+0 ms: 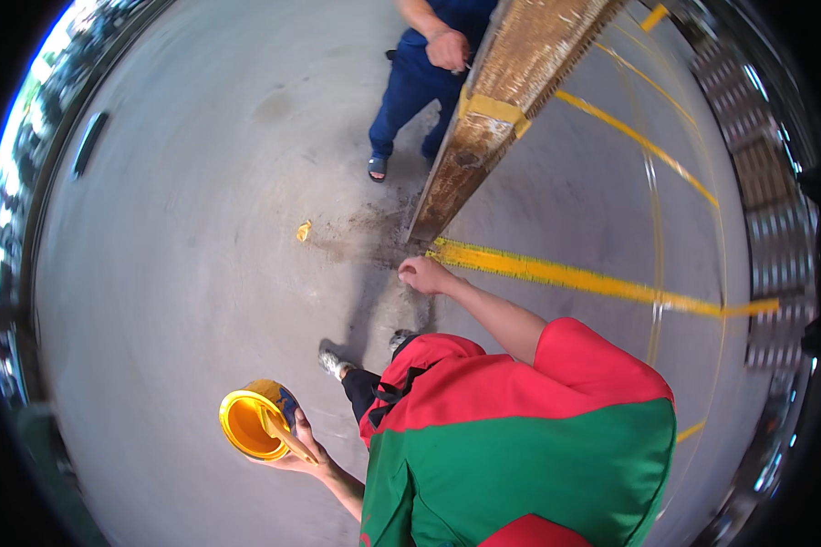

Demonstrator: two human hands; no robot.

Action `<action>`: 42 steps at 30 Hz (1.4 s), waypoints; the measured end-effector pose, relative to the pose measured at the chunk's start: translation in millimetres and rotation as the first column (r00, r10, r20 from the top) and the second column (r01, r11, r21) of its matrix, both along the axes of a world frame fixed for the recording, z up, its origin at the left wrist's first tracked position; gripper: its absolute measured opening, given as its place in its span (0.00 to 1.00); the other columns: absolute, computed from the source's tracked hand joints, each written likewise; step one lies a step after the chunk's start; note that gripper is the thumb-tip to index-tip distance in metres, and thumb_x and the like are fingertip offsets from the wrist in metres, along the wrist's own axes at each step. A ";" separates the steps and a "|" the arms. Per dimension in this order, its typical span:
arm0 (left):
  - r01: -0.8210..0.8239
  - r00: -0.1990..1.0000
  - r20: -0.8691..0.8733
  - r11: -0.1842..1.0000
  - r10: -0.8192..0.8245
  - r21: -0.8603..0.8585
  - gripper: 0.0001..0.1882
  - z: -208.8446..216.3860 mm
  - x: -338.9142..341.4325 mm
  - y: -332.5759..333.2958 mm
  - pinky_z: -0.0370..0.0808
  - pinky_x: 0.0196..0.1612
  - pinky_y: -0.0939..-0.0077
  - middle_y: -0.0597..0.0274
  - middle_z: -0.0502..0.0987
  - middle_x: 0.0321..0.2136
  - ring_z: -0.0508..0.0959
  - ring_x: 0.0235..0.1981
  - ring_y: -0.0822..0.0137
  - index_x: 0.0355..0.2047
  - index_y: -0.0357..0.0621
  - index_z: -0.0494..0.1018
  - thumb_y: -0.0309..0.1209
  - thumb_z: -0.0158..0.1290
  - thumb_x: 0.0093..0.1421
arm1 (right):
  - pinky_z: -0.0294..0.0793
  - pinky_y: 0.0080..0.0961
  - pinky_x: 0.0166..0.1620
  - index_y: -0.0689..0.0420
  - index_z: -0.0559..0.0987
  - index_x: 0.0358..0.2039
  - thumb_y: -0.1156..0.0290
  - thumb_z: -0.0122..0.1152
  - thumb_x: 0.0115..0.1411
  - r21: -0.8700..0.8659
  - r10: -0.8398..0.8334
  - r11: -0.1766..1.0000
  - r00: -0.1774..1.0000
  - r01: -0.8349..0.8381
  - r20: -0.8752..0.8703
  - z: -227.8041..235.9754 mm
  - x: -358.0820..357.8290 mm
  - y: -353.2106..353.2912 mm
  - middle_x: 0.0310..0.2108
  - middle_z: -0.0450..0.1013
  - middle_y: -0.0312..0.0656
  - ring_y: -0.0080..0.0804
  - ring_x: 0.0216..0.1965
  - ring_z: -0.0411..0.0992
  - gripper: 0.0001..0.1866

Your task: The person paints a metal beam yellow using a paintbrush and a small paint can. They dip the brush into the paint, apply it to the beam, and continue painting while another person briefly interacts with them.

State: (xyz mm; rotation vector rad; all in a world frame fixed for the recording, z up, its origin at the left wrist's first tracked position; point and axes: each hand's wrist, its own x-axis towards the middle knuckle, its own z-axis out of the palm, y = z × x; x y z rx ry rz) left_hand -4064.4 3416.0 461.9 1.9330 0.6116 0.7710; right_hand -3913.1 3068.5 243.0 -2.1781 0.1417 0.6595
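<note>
My left hand (303,453) holds a paint can (269,389), tilted so that its yellow inside shows. A paintbrush (287,439) leans in the can, its handle over the rim beside my fingers. My right hand (421,274) reaches out to the foot of a rusty steel post (456,178), with its fingers curled; whatever is in them, if anything, is hidden. Just past that hand begins a yellow floor stripe (547,271) with ragged edges, running off to the right. A yellow band (494,110) wraps the post higher up.
Across from me, close to the post, stands a person in dark blue (415,87); their hand (448,49) grips a small thing. A crumpled yellow scrap (304,230) lies on the grey floor (182,273). More yellow lines (648,146) and stacked metal goods (775,228) are on the right.
</note>
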 end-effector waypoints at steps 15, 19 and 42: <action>0.653 0.757 0.121 0.750 -0.642 -0.104 0.54 -3.5 194.5 172.5 0.72 0.65 0.53 0.53 0.66 0.62 0.72 0.62 0.57 0.67 0.42 0.54 0.17 0.71 0.41 | 0.79 0.47 0.44 0.60 0.84 0.27 0.56 0.54 0.54 -0.298 -0.503 0.851 0.837 0.433 -0.218 -61.4 -148.2 161.0 0.33 0.80 0.58 0.58 0.39 0.79 0.19; 0.756 0.653 0.109 0.635 -0.750 -0.161 0.58 -21.0 241.6 175.4 0.72 0.65 0.53 0.52 0.65 0.64 0.71 0.63 0.55 0.68 0.43 0.52 0.16 0.71 0.38 | 0.79 0.46 0.40 0.59 0.82 0.23 0.57 0.57 0.53 -0.335 -0.542 0.825 0.804 0.455 -0.245 -92.1 -180.1 197.1 0.27 0.79 0.56 0.55 0.34 0.80 0.17; 0.971 0.215 0.166 0.191 -0.962 -0.146 0.60 -49.1 551.4 79.4 0.72 0.64 0.58 0.54 0.67 0.60 0.73 0.60 0.59 0.66 0.47 0.51 0.22 0.76 0.36 | 0.79 0.40 0.48 0.56 0.84 0.43 0.59 0.61 0.61 -0.107 -0.895 0.441 0.446 0.891 0.021 -38.8 146.8 147.3 0.40 0.82 0.50 0.48 0.45 0.81 0.17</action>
